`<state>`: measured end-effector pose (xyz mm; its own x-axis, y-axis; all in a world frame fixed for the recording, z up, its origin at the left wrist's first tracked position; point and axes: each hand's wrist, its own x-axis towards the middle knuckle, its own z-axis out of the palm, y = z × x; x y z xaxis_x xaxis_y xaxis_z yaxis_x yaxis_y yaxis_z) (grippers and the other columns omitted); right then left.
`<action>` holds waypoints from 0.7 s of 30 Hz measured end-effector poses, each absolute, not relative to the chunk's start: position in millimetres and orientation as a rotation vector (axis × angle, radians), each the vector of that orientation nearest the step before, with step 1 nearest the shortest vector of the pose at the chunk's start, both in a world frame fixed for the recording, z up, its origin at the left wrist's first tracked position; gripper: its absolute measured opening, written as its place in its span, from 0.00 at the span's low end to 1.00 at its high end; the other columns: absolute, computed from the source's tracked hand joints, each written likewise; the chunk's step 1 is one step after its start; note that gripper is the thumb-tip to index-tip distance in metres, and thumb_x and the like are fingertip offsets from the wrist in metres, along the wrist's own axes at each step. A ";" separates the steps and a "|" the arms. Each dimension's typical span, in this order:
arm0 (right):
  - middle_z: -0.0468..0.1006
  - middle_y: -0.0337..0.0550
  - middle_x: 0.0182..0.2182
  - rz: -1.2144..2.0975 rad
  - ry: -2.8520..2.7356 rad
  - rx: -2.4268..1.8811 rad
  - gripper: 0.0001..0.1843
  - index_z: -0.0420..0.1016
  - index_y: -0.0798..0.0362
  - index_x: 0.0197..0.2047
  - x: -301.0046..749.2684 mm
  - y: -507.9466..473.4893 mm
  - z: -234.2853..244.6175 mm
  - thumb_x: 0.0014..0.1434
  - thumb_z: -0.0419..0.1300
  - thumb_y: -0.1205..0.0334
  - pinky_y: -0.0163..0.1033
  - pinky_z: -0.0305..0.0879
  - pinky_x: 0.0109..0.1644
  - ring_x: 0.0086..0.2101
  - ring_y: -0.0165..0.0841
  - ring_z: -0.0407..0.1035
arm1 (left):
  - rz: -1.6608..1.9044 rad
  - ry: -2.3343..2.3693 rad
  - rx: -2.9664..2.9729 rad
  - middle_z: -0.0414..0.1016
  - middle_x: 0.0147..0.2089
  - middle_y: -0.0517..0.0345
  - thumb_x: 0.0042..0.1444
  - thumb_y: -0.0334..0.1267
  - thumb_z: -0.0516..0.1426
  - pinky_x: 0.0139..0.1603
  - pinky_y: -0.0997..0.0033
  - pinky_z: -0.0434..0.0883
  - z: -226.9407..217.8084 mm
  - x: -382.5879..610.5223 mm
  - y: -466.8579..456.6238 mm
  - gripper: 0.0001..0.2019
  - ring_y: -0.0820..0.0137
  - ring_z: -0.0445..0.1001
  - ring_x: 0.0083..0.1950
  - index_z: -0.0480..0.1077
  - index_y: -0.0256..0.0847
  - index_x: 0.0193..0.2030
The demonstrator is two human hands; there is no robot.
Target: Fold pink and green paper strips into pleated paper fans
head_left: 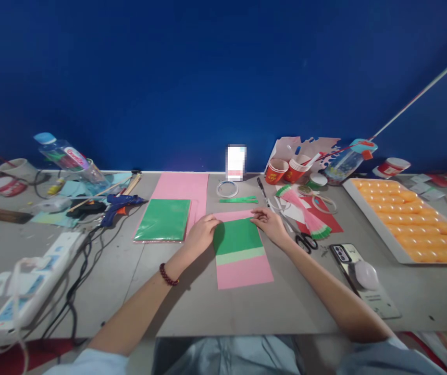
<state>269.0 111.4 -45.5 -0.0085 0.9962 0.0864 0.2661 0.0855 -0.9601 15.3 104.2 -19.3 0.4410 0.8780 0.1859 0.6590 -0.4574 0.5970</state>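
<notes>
A pink paper sheet [244,271] lies on the grey table in front of me, with a dark green sheet [239,236] and a pale green strip [241,255] laid across its upper half. My left hand [201,233], with a bead bracelet on the wrist, rests fingers curled on the far left corner of the green sheet. My right hand [269,221] pinches the far right corner of the same sheet. Both hands press the paper flat at its top edge.
A green sheet [163,220] lies on a longer pink one [182,188] to the left. Scissors [305,240], a phone [346,256], paper cups [286,170] and a tray of orange balls [411,221] sit right. A glue gun [120,204], cables and power strip [39,278] lie left.
</notes>
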 end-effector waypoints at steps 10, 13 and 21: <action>0.70 0.38 0.25 1.105 -1.343 -1.334 0.19 0.73 0.54 0.36 268.5 111.9 -42.2 0.43 0.66 0.51 0.35 0.64 0.29 0.26 0.30 0.66 | 0.693 1.291 2.273 0.72 0.40 0.53 0.59 0.26 0.47 0.45 0.70 0.69 -19.7 15.9 103.0 0.16 0.68 0.72 0.43 0.74 0.41 0.43; 0.70 0.38 0.25 1.111 -1.331 -1.332 0.19 0.73 0.53 0.36 268.3 111.9 -42.1 0.43 0.67 0.51 0.35 0.64 0.29 0.25 0.29 0.66 | 0.700 1.290 2.268 0.72 0.41 0.53 0.60 0.27 0.47 0.45 0.69 0.69 -18.7 16.0 102.3 0.16 0.68 0.72 0.44 0.74 0.40 0.43; 0.70 0.37 0.24 1.162 -1.265 -1.314 0.21 0.72 0.54 0.36 269.8 113.0 -43.6 0.41 0.68 0.52 0.35 0.63 0.29 0.25 0.28 0.66 | 0.891 1.251 2.078 0.74 0.43 0.53 0.59 0.29 0.50 0.49 0.67 0.68 -17.5 14.3 105.1 0.12 0.69 0.73 0.44 0.73 0.40 0.44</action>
<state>269.8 113.0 -43.6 0.0168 0.9996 -0.0233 0.1079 -0.0250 -0.9938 14.3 105.1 -17.5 0.3469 0.9022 0.2563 0.5374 -0.4151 0.7341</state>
